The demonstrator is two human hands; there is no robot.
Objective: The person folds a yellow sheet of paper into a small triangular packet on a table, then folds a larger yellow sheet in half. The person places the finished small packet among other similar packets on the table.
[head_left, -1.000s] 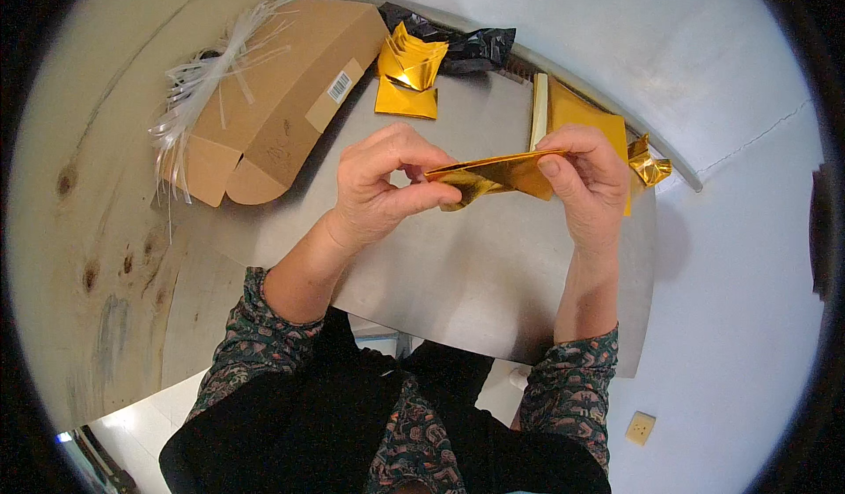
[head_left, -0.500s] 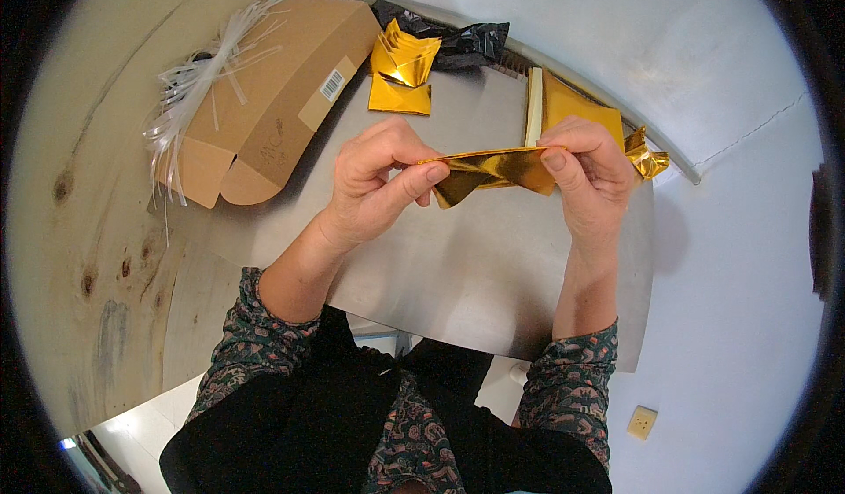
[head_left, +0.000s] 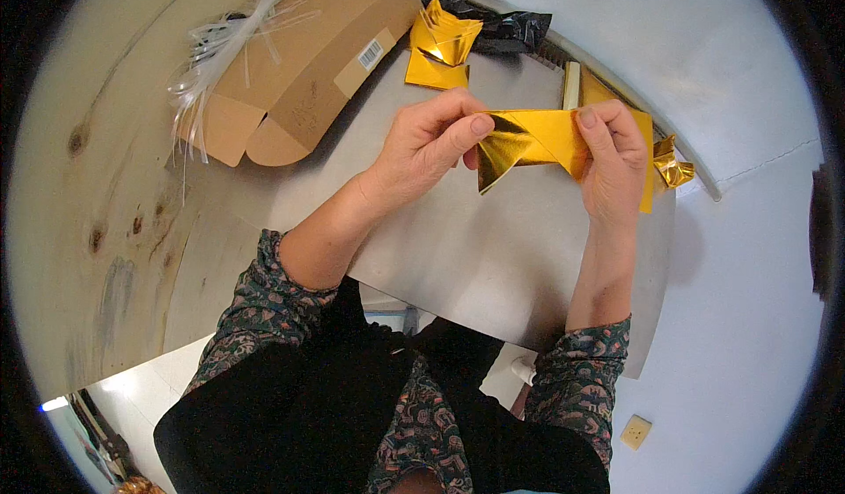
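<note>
A piece of folded gold foil paper [head_left: 532, 135] is stretched between my two hands above the metal table. My left hand [head_left: 427, 142] pinches its left end between thumb and fingers. On the other end, my right hand [head_left: 613, 155] grips the upper right edge, thumb in front. The upper edge runs nearly straight, and folded flaps hang below it, one pointed corner drooping near my left fingers. Just beyond my left hand lie several folded gold foil pieces [head_left: 444, 36], overlapping one another. Flat gold foil [head_left: 647, 190] shows behind my right hand, partly hidden by it.
A brown cardboard box [head_left: 304, 98] with clear plastic strips [head_left: 207, 71] lies at the left. Black plastic [head_left: 510, 32] sits along the metal table's [head_left: 422, 247] far edge. Crumpled gold foil [head_left: 673, 168] is at the right, near the wall. A wooden surface [head_left: 132, 195] adjoins on the left.
The gold foil paper has tilted, so more of its front face shows. Both hands still hold its ends. The whole view has shifted, with the surroundings now further right and higher.
</note>
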